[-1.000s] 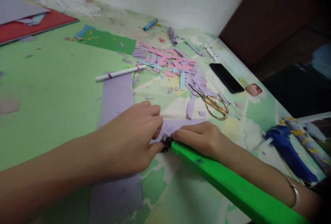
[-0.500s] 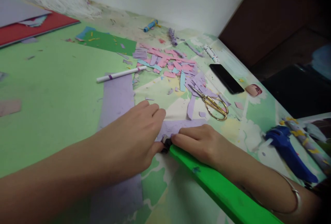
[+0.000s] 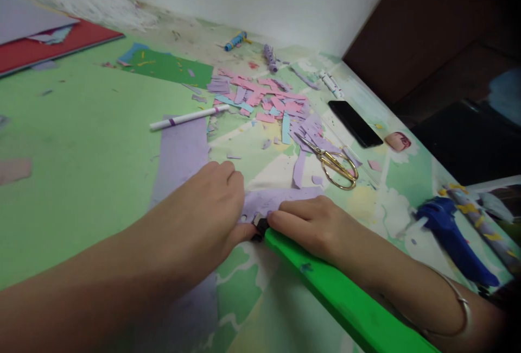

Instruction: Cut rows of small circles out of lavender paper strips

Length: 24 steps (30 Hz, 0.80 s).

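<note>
My right hand (image 3: 313, 225) is wrapped round a bright green-handled tool (image 3: 337, 296) with a small black and metal head (image 3: 260, 224); it looks like a hole punch. A purple paper strip (image 3: 280, 198) runs behind the tool's head and under my fingers. One small round hole shows in the strip, just left of the head. My left hand (image 3: 211, 201) is closed at the strip's left end, its thumb touching the tool's head; the fingertips are hidden. Beneath my left arm lies a larger purple paper sheet (image 3: 183, 146).
Gold-handled scissors (image 3: 336, 165), a black phone (image 3: 355, 124) and a blue glue gun (image 3: 456, 241) lie to the right. Pink and purple paper scraps (image 3: 260, 95) cover the middle back. A white pen (image 3: 189, 118) rests on the purple sheet. A red folder (image 3: 89, 38) is far left.
My left hand has shifted slightly left from the tool's head, and the round hole in the purple strip now shows. My right hand and the tool stay nearly in place.
</note>
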Each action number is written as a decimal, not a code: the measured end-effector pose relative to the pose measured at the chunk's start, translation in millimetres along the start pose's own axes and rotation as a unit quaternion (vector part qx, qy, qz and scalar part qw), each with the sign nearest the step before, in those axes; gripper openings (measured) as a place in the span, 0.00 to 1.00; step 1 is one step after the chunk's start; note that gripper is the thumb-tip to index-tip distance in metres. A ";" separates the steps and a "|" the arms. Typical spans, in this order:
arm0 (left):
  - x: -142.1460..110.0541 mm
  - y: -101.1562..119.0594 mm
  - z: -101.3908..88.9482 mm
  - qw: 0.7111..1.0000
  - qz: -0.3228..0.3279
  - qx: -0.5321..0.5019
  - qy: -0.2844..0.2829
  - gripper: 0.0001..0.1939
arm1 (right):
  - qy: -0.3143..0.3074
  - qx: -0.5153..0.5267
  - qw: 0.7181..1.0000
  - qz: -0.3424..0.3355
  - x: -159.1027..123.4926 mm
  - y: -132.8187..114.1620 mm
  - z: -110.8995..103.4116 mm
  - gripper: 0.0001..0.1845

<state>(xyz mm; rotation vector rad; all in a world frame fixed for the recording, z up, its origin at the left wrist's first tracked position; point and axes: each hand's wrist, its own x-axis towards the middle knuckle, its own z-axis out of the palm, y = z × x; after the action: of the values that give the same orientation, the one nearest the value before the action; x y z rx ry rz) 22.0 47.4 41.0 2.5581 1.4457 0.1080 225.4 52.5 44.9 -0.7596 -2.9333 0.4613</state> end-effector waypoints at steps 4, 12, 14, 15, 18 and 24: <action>1.4 -5.7 4.7 0.995 -0.048 -0.082 0.013 0.12 | 0.008 -0.007 1.000 0.001 -0.3 0.1 1.6 0.11; 12.0 -24.3 -4.1 0.964 -0.051 -0.261 -0.028 0.11 | 0.021 -0.035 0.999 0.005 -1.6 1.1 2.7 0.10; 13.9 -26.0 -8.3 0.958 -0.066 -0.276 -0.043 0.10 | 0.034 -0.046 0.998 0.002 -1.3 1.0 3.9 0.10; 14.1 -26.3 -10.6 0.956 -0.077 -0.281 -0.047 0.09 | 0.046 -0.056 0.997 -0.002 -1.0 0.9 4.9 0.10; 10.7 -26.9 -18.1 0.951 -0.105 -0.280 -0.077 0.09 | 0.094 -0.087 0.992 -0.020 1.5 0.5 9.3 0.10; -6.9 -31.8 -35.1 0.960 -0.138 -0.202 -0.134 0.13 | 0.129 -0.106 0.984 -0.070 14.7 -3.2 16.2 0.09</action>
<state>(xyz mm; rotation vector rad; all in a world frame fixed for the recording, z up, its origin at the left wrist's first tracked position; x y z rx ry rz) -14.0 62.3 68.9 1.9462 1.4771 0.0109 208.7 52.6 30.4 -0.5765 -2.7909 0.0356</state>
